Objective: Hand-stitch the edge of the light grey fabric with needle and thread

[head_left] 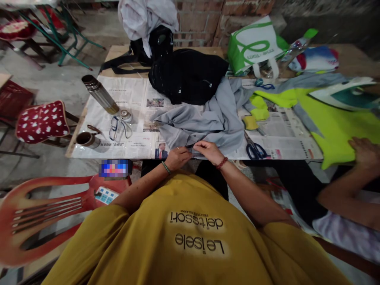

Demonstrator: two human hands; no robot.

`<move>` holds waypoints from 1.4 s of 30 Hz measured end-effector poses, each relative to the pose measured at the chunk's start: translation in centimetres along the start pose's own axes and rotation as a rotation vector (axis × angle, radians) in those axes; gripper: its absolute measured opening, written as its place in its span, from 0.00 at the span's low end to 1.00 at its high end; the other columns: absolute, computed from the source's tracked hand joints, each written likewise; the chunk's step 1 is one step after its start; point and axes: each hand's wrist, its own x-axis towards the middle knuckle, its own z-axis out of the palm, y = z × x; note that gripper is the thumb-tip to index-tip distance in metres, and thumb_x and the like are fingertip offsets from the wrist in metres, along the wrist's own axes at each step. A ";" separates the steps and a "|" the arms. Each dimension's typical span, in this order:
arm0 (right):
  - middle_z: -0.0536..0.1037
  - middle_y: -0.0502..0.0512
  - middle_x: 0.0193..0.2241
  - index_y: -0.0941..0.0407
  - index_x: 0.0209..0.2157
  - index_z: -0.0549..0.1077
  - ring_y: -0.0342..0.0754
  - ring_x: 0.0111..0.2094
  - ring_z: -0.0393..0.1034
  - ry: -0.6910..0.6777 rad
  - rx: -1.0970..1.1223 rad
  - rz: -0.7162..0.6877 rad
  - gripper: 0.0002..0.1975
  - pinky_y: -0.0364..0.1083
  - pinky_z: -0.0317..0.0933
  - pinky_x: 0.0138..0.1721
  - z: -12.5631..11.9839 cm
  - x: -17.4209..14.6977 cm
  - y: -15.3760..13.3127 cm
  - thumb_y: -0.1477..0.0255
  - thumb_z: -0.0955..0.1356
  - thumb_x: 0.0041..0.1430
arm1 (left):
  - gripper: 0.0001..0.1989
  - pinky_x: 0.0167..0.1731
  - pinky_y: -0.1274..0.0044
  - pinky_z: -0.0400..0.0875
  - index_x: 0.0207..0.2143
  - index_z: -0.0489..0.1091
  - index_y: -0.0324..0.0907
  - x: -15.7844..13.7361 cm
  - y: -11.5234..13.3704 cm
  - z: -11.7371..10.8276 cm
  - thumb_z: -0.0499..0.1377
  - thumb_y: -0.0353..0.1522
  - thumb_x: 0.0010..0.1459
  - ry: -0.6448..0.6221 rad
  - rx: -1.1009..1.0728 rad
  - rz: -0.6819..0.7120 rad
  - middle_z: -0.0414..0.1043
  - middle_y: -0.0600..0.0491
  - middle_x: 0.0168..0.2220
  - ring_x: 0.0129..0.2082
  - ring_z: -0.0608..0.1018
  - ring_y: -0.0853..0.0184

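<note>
A grey garment (202, 122) lies crumpled on the newspaper-covered table in front of me. At its near edge my left hand (179, 158), with a green bead bracelet, is closed on the cloth. My right hand (209, 151), wearing a red bead bracelet, pinches the same edge close beside it. A small dark slim thing (190, 145) shows between the fingertips; its kind is too small to tell. Blue-handled scissors (255, 150) lie right of the garment, near a yellow sponge-like block (250, 122).
A black bag (188, 75) sits behind the garment. To the left stand a steel flask (101, 95), its cup (87, 140) and glasses (117, 128). At right, a co-worker's hand (366, 152) rests on a yellow-green garment (335, 130) beneath an iron (347, 95). A red chair (44, 182) stands left.
</note>
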 end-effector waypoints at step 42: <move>0.76 0.54 0.26 0.54 0.31 0.75 0.47 0.31 0.70 0.112 -0.551 -0.499 0.13 0.44 0.64 0.38 -0.6 -4.4 0.2 0.69 0.62 0.66 | 0.05 0.40 0.76 0.73 0.33 0.80 0.39 2.0 -1.7 -0.3 0.63 0.28 0.54 -0.064 -0.449 -0.594 0.78 0.53 0.32 0.34 0.78 0.67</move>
